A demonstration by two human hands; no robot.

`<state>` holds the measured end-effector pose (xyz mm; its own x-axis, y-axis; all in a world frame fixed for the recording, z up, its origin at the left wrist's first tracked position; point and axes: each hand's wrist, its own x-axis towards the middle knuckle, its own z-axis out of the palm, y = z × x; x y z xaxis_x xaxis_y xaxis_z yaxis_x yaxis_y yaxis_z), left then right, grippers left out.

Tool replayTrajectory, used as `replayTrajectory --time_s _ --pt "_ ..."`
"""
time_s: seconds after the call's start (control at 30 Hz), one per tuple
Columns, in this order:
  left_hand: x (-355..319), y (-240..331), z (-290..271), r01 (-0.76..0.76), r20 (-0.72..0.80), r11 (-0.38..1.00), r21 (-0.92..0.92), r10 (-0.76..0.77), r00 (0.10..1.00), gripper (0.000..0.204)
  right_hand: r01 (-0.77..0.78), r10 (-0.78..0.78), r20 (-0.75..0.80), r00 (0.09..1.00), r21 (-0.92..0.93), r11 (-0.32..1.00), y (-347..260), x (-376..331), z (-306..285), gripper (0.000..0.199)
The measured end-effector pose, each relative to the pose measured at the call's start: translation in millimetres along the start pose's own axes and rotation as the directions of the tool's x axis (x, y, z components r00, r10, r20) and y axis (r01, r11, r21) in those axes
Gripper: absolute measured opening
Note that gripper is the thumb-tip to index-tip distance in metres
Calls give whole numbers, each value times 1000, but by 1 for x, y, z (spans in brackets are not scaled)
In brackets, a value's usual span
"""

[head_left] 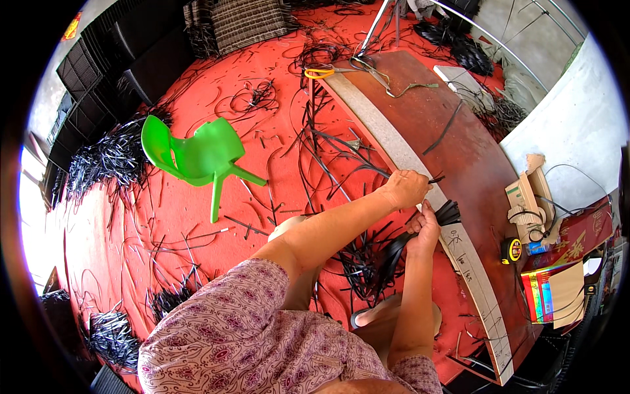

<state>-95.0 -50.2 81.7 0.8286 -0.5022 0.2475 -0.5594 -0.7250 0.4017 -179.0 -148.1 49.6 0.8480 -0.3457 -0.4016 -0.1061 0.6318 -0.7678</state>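
Note:
Both of my hands meet over the near edge of a red-brown table (482, 164), along which runs a pale board (374, 121) with pencil marks. My left hand (407, 189) is closed around a few flat black strips (357, 157); they trail off to the left, and short ends poke out past the fingers. Just below it, my right hand (424, 228) grips a thicker bundle of black strips (394, 253). The bundle's cut ends fan out over the board, while its long tails hang toward the floor beside my legs. Whether the two lots of strips touch between the hands is hidden.
Orange-handled scissors (319, 73) lie at the table's far end. A yellow-black tape measure (511, 251), torn cardboard (530, 203) and a colourful box (539, 295) sit on the right. A green plastic chair (207, 154) stands on the red floor (275, 190) among scattered strips. Woven panels (243, 26) lean behind.

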Motion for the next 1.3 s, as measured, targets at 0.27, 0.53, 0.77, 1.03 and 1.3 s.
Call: replayTrajectory --time_s 0.27,0.53,0.77,1.03,1.3 --pt "2 2 4 -15 12 1000 4 15 1000 38 3 -3 -1 1000 6 1000 -3 -1 -1 19" --pt "2 14 -2 29 98 1000 10 -30 995 37 -8 8 -22 1000 8 1000 -7 -2 -5 19" --pt "3 14 3 11 104 999 30 -14 995 36 -1 1 -17 1000 25 1000 -8 -1 -10 18" --pt "3 13 4 32 127 999 27 -35 991 37 19 -18 -23 1000 21 1000 -10 -3 -9 19" --pt "4 5 17 -51 -17 999 11 51 999 37 13 -14 -20 1000 -7 1000 -10 -5 -7 20"
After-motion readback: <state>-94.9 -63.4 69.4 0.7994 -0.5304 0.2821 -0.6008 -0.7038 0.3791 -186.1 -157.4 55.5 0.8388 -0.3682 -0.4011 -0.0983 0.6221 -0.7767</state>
